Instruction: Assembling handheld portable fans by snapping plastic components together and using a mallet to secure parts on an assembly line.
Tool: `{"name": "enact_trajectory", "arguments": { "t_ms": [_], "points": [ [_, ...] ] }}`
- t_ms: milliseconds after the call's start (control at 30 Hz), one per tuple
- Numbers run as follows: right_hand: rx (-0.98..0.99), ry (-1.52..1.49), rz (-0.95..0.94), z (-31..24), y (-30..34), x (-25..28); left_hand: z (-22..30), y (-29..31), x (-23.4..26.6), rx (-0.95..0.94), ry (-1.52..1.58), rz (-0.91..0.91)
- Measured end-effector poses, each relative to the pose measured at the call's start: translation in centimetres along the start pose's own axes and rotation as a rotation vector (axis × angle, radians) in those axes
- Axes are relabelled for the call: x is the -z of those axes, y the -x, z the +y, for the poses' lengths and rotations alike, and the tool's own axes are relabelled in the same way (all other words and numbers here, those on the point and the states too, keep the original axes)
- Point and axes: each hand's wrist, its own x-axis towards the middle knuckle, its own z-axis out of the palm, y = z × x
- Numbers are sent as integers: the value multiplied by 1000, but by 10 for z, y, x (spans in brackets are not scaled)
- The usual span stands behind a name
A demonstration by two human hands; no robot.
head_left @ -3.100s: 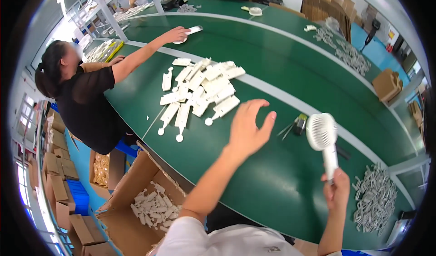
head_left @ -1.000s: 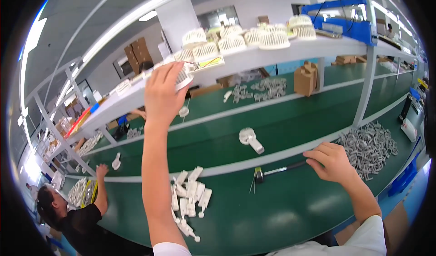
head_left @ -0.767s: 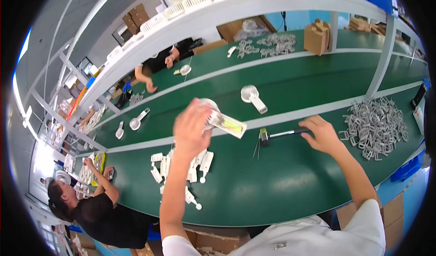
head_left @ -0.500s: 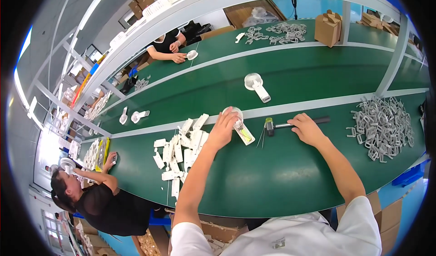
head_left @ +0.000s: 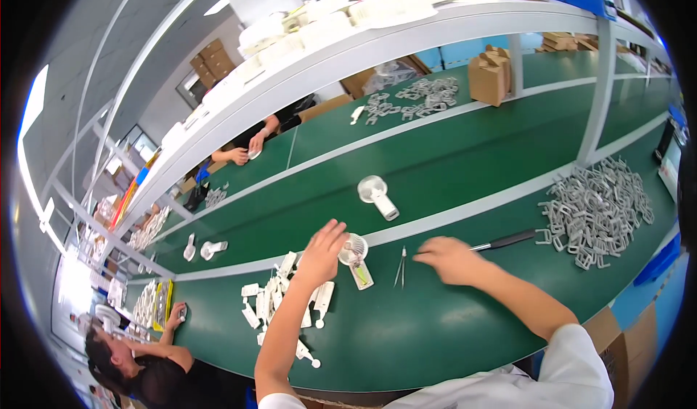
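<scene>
- Shifted since the earlier frame: a bare right hand (head_left: 456, 261) has gone from the shaft to the head end of a black-gripped hammer with a metal shaft (head_left: 512, 239), while a bare left hand (head_left: 319, 256) has eased off a white plastic handheld fan with a round cage (head_left: 355, 251).
- At near left, a heap of long white plastic parts (head_left: 270, 301) lies on the smooth green tabletop (head_left: 435, 336), partly behind the left forearm, probably kept there for easy reach.
- Fingers extended and spread, the left hand stands at the fan's left edge; contact cannot be told. The fan lies just right of it, handle pointing near, seemingly turned up to leave its yellow-green inside exposed.
- Slim metal tweezers (head_left: 401, 270) rest between fan and right hand, apparently handy to either side.
- Blurred, the right hand points left; whether it grips the hammer is hidden.
- Farther right sits a mound of grey looped clips (head_left: 599, 209).
- Beyond the pale metal rail (head_left: 479, 211), a second white fan (head_left: 376, 195) lies, presumably set apart.
</scene>
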Motion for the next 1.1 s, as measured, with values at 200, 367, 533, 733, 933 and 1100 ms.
{"name": "enact_trajectory", "arguments": {
  "t_ms": [200,367,533,733,933,1100],
  "points": [
    [143,220,-210,-16,-57,-69,21,-79,72,-19,-63,521],
    [-95,166,147,-25,21,46,25,-75,132,-59,-197,742],
    [-367,317,61,13,154,108,20,-104,178,-61,-354,1007],
    [-430,191,167,-1,156,138,21,-211,235,-132,-234,977],
    [169,210,570,-22,-36,260,6,-256,235,164,-269,722],
    [245,550,604,31,-179,326,23,-249,257,192,-245,725]
  ]
}}
